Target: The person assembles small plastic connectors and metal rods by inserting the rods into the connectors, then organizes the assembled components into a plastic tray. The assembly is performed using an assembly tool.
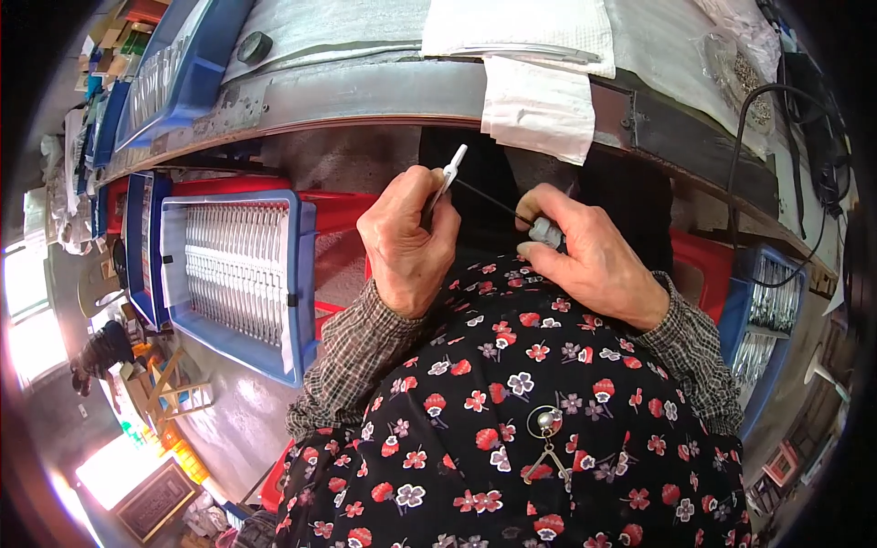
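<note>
Above my lap my left hand (411, 233) is closed round a slim, silvery-white metal piece (453, 167), whose pale end sticks up past the fingers. The rest of the piece is hidden in the fist. My right hand (589, 247) grips the greyish, translucent handle (546, 232) of a screwdriver between thumb and fingers. Its thin dark shaft (491, 201) reaches left to the metal piece at my left hand; whether the tip touches it I cannot tell. A long, slender metal piece (539, 49) lies on a white paper towel on the bench, beyond both hands.
A blue bin (301, 247) with rows of silvery pieces stands at left on a red support. Another blue bin (174, 82) sits on the bench. At right, a third bin (742, 329) holds metal pieces, and a black cable (736, 173) hangs over the bench edge (365, 105).
</note>
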`<action>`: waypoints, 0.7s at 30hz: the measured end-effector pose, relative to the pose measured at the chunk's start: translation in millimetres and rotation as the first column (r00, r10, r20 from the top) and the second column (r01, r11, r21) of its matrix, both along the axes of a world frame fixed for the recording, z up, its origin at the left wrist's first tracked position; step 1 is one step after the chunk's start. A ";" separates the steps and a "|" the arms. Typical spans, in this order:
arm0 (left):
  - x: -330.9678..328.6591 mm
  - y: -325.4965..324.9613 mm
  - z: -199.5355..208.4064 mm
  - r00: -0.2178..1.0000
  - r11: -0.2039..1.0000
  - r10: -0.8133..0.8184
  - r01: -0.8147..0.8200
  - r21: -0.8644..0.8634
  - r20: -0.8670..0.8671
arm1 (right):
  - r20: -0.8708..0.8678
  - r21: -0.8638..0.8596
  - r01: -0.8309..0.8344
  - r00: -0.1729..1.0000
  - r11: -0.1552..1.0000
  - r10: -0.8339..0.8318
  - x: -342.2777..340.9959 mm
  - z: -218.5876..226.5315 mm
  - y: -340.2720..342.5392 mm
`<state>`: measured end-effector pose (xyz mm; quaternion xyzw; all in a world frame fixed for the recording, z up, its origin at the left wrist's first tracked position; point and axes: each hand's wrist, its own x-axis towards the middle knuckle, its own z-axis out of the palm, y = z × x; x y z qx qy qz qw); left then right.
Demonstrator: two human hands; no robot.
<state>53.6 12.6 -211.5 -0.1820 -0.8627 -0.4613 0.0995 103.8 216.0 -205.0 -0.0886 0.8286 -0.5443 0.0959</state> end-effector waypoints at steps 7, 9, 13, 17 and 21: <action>2.2 -1.6 0.8 1.000 1.000 0.005 -0.006 0.022 0.017 | -0.417 0.579 0.155 0.900 0.801 0.127 13.7 15.3 -9.3; 2.3 -3.0 4.8 0.998 0.999 0.021 -0.018 -0.049 0.063 | -0.424 0.615 0.176 0.896 0.769 0.134 14.1 11.4 -13.5; 2.4 -1.3 5.9 0.999 0.998 0.018 -0.016 -0.059 0.034 | -0.405 0.635 0.178 0.905 0.751 0.128 11.4 7.5 -17.0; 2.6 -5.3 2.7 1.000 0.997 0.016 -0.014 -0.077 0.024 | -0.358 0.516 0.132 0.931 0.846 0.072 7.1 3.6 -17.1; 6.3 -5.0 0.8 1.000 0.996 -0.001 0.003 -0.085 0.021 | -0.133 0.344 0.005 0.990 0.939 0.044 3.3 1.5 -12.7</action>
